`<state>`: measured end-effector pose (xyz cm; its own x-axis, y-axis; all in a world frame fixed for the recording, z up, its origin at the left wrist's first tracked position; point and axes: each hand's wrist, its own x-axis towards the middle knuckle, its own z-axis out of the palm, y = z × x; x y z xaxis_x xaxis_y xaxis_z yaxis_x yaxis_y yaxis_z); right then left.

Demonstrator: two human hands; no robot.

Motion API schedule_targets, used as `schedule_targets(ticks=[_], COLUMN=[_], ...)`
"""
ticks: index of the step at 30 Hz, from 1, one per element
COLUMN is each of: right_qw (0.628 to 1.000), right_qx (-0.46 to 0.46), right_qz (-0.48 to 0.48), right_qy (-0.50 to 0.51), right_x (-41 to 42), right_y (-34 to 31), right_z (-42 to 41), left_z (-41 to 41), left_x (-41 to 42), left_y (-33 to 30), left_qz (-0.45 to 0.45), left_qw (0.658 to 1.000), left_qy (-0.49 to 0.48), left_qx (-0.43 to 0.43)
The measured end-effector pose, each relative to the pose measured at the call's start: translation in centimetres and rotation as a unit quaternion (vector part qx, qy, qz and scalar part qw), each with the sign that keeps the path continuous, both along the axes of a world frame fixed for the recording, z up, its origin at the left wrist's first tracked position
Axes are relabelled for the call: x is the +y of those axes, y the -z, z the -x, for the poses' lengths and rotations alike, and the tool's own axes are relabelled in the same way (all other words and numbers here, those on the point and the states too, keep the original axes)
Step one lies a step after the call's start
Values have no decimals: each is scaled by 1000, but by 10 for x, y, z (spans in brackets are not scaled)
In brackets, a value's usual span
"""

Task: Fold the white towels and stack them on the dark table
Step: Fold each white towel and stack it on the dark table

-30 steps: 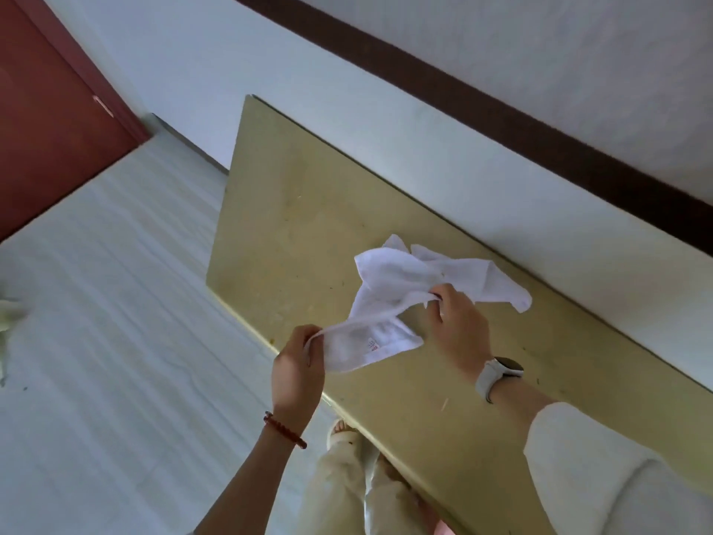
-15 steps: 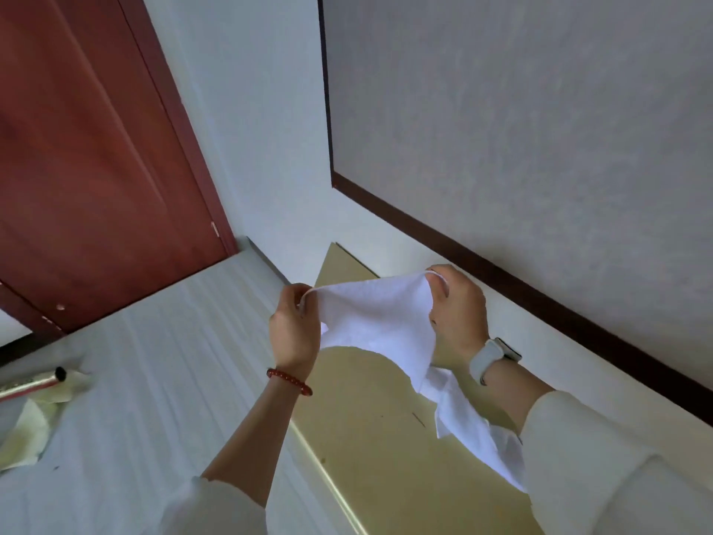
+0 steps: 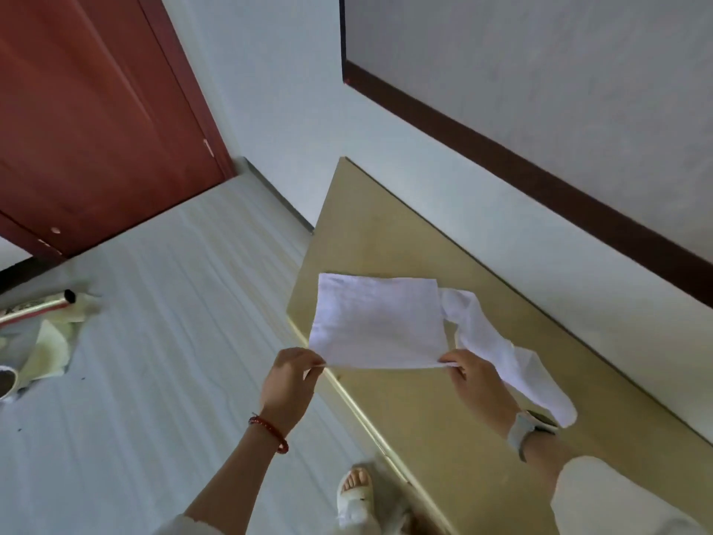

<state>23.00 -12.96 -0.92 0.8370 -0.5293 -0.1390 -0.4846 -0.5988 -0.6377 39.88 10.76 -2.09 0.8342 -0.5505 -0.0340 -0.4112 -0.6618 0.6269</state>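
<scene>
Since 0.5 s ago: towel (image 3: pixel 380 320) lowered from chest height against the wall and now spread flat over the near-left corner of the bench (image 3: pixel 443 426). Its far edge is squared out; earlier it drooped in a point. Left hand (image 3: pixel 287 384) pinches the near left corner, right hand (image 3: pixel 476 384) pinches the near right corner; both closed on cloth. A loose tail of towel trails off to the right, past the right wrist, lying on the bench. Camera view tilted further down; a sandalled foot (image 3: pixel 353 492) is now visible. No legible writing or labels.
</scene>
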Motion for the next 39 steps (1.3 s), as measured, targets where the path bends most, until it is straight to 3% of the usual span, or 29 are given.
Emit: schedule_targets(ticks=[5, 12, 18, 22, 33, 39], right_qw=[990, 997, 984, 976, 982, 976], right_qx=[136, 32, -66, -85, -44, -28], right_qz=[-31, -43, -32, -22, 76, 78], right_qy=[-25, 52, 160, 200, 170, 199], right_x=[9, 13, 2, -9, -45, -49], right_y=[28, 9, 16, 36, 75, 75], right_z=[37, 10, -50, -83, -98, -104], left_z=[14, -10, -40, -61, -84, -82], left_x=[17, -1, -29, -53, -80, -80], left_y=[23, 6, 15, 28, 63, 62], left_qz=[-65, 103, 136, 100, 16, 15], left_qw=[987, 953, 939, 956, 993, 992], left_qy=[49, -142, -213, -194, -93, -111], left_qx=[135, 246, 234, 198, 65, 53])
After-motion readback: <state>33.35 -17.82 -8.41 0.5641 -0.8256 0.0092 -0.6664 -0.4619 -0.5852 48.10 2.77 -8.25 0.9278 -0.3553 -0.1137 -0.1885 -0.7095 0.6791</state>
